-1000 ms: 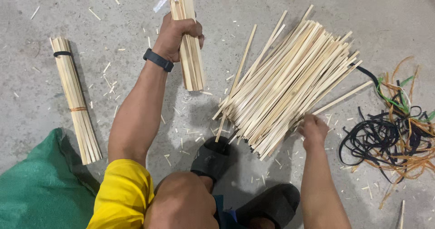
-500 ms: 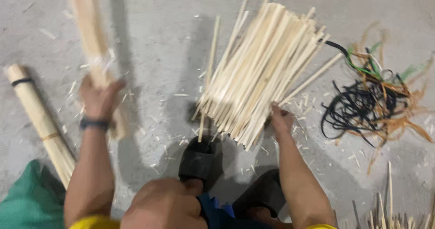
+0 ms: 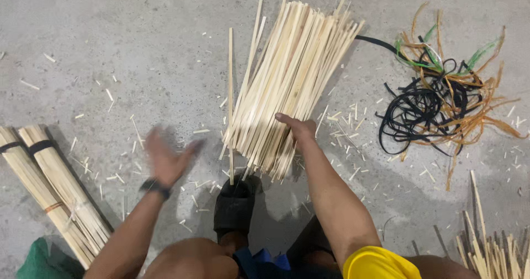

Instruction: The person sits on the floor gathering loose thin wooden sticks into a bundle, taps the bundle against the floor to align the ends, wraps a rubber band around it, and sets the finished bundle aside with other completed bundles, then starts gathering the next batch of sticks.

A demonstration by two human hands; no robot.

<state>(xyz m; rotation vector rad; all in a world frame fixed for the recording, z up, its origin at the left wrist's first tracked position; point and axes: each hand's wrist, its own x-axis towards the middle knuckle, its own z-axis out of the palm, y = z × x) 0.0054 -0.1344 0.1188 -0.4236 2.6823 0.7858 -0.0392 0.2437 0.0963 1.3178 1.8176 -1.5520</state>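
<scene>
The right hand (image 3: 295,127) is resting at the centre of the frame, palm down on the near end of a loose pile of pale wooden sticks (image 3: 287,74), its fingers (image 3: 282,117) lying flat across the sticks rather than closing round any of them. The pile is fanning upward and to the right across the grey concrete floor (image 3: 138,41), reaching almost to the top edge, and one single stick (image 3: 231,102) is lying straight just left of it.

The left hand (image 3: 165,160) is hovering left of centre, well apart from the pile; it is blurred, but its fingers appear to be spread wide and holding nothing. A dark wristband (image 3: 154,187) is sitting on that wrist.

At the lower left, two tied bundles of sticks (image 3: 49,190) are lying side by side, each bound with a dark band near its upper end. At the right, a tangle of black, orange and green straps (image 3: 441,102) is sprawling on the floor, near the pile. More sticks (image 3: 497,254) are showing in the lower right corner. A black sandal (image 3: 234,207) is pointing up at the pile's near end, and small splinters are littering the floor around it.
</scene>
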